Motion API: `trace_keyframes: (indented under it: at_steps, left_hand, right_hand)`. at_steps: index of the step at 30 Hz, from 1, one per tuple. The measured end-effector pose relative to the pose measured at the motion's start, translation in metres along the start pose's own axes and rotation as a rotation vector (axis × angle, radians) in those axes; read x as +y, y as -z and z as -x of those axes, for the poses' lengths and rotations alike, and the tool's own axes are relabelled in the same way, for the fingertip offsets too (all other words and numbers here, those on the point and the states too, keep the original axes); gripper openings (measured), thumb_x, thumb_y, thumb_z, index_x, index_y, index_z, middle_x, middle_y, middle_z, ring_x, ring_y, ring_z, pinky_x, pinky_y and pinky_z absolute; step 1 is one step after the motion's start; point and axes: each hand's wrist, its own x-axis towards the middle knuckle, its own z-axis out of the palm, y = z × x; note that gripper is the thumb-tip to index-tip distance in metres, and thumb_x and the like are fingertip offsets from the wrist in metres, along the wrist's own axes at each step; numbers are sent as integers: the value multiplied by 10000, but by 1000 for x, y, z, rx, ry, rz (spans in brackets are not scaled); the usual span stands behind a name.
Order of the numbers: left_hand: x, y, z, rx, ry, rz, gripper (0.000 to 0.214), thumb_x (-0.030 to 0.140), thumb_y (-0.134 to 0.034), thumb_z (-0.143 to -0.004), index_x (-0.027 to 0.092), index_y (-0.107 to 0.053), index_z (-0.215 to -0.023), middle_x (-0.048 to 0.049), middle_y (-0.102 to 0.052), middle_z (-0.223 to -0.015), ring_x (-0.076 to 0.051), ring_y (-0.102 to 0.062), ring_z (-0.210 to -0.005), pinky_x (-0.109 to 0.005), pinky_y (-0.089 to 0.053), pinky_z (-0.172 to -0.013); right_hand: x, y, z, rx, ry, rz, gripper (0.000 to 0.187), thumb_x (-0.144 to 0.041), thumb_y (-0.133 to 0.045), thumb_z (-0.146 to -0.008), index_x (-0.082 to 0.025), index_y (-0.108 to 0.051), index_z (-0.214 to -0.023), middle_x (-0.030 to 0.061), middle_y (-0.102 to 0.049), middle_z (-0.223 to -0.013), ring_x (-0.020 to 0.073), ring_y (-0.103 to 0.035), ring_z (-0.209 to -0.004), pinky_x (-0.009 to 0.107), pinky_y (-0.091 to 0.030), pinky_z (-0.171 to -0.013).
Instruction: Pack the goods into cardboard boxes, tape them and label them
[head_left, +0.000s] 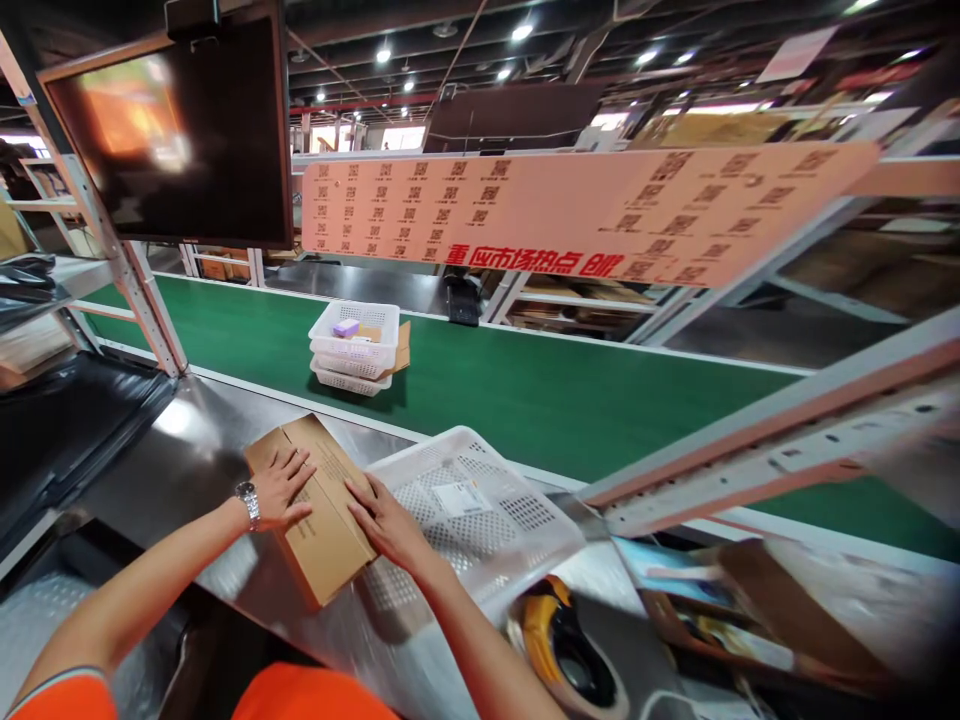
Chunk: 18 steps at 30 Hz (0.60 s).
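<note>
A brown cardboard box (328, 545) lies on the metal bench, its top flaps meeting along a seam. On the top of the box my left hand (283, 484) rests flat, fingers spread, with a metal watch (247, 504) at the wrist. My right hand (386, 525) lies against the right edge of the box, fingers stretched along it. Beside the box stands a white perforated plastic basket (517, 560), tilted in view, with a small white label (460, 498) inside. The underside of the box is hidden.
Behind the bench runs a green conveyor belt (525, 390) carrying stacked white baskets (352, 345). A yellow and black tape dispenser (566, 645) sits at the front right, near an open carton (795, 610). A screen (217, 140), a sign with codes (570, 210) and a metal post (750, 450) frame the bench.
</note>
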Motion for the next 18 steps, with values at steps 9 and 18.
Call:
trace_keyframes:
  at_steps: [9,18]
  left_hand:
    - [12,3,0,-111,68,-50,838,642,-517,-1125,174,-419,-1813,-236,-308,-1903,-479,-293,-1770,-756,-281,-1403]
    - [54,-6,-15,-67,315,-166,687,445,-434,-1171,108,-493,-1767,-263,-419,-1849,-450,-382,-1738,-666,-363,-1395]
  right_hand:
    - [-29,3,8,-43,-46,137,564,-447,-480,-1167,-278,-657,-1675,191,-472,-1848,443,-647,-1527,598,-551,-1257]
    - [-51,-2,7,-26,-113,304,526,-447,-476,-1179,-386,-645,-1673,223,-514,-1799,404,-750,-1299,567,-646,-1034]
